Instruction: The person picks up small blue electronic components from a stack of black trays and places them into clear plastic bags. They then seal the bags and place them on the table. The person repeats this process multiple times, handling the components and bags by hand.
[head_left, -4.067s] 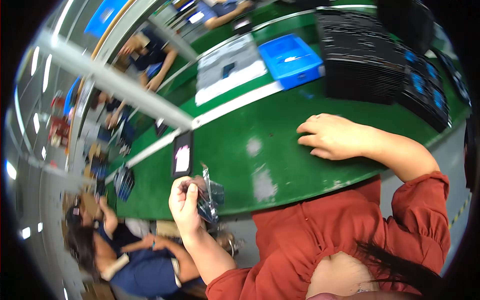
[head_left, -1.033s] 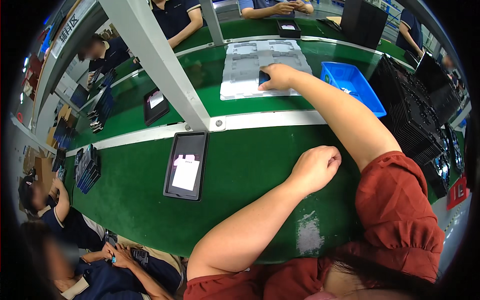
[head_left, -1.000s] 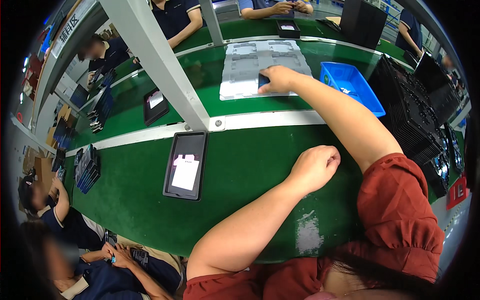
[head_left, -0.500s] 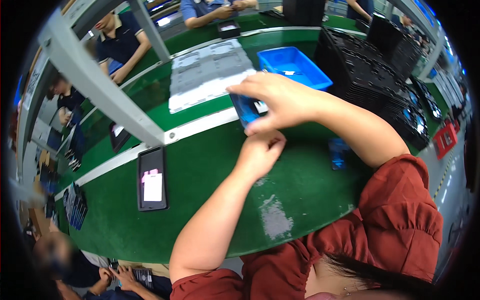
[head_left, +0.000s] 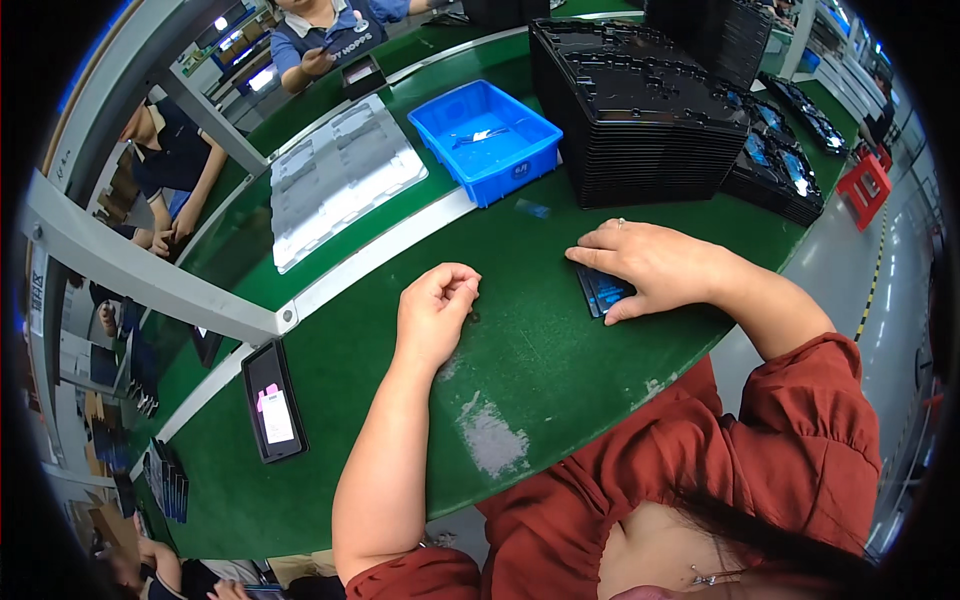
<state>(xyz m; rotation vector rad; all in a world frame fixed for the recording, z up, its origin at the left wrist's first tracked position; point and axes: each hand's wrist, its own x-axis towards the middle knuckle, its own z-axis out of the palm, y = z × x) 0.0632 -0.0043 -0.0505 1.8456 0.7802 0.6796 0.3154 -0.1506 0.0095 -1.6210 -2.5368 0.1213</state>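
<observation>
Positioning, seemingly, the dark panels (head_left: 607, 288) at the near right of the blue bin (head_left: 540, 162), the right hand (head_left: 648, 266) spreads half-open fingers over them, grip unclear, the left hand (head_left: 437, 312) curls closed, visibly holding nothing, and lifting calls for an edge pinch.

**Dark panels (head_left: 604, 291) partly hidden under a right hand (head_left: 655, 264)**

The right hand covered part of the panels, so their outline could not be told. The left hand's (head_left: 435, 312) curled fingers hid its palm. Pieces (head_left: 480, 136) inside the blue bin (head_left: 514, 176) were too small to identify. The upper edge cut off a co-worker (head_left: 345, 38) across the table (head_left: 545, 375); another person (head_left: 160, 562), at lower left, was blurred.
</observation>
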